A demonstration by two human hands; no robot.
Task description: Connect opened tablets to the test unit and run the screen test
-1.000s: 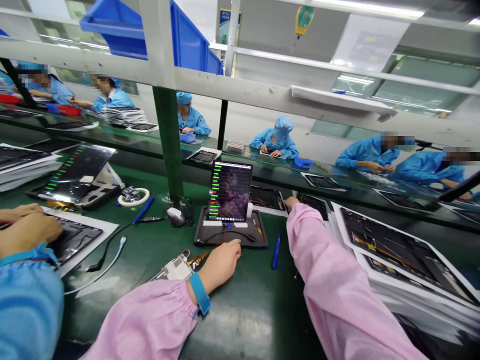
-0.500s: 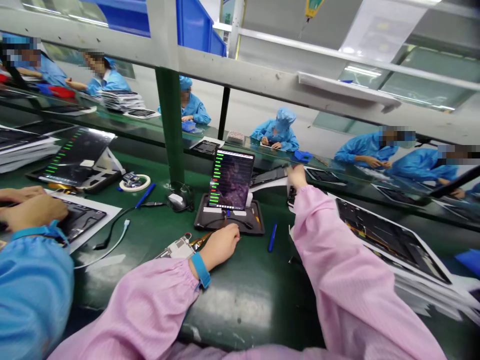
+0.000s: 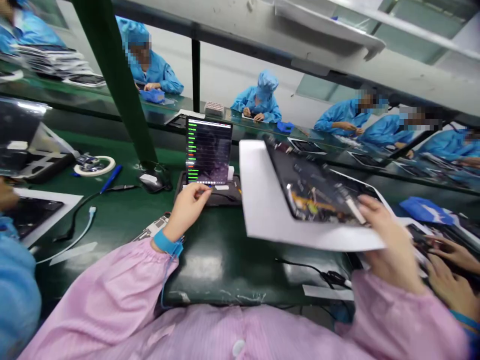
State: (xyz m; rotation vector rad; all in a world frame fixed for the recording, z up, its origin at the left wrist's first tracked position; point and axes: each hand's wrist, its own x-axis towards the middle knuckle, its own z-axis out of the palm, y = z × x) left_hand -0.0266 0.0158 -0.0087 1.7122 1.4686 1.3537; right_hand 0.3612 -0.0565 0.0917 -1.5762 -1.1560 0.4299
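My right hand [image 3: 382, 227] grips the near right edge of a white sheet [image 3: 262, 205] that carries an opened tablet housing [image 3: 315, 187], held tilted in the air above the green bench [image 3: 221, 255]. My left hand [image 3: 187, 202] has its fingers curled at the front edge of a black holder tray [image 3: 225, 196], touching a thin cable there; what it pinches is too small to name. An upright tablet [image 3: 208, 151] with green bars on its screen stands in that tray.
A circuit part [image 3: 152, 227] lies by my left wrist. A mouse [image 3: 150, 181], blue pen [image 3: 111, 178], tape roll [image 3: 94, 165] and white cable [image 3: 71, 235] lie to the left. Other people's hands work at right [image 3: 448, 262] and at left. Workers in blue sit opposite.
My right hand has lifted the sheet with the opened tablet housing from the far conveyor and brought it near. My left hand moved forward to the tray's edge. The view dropped down and rightwards.
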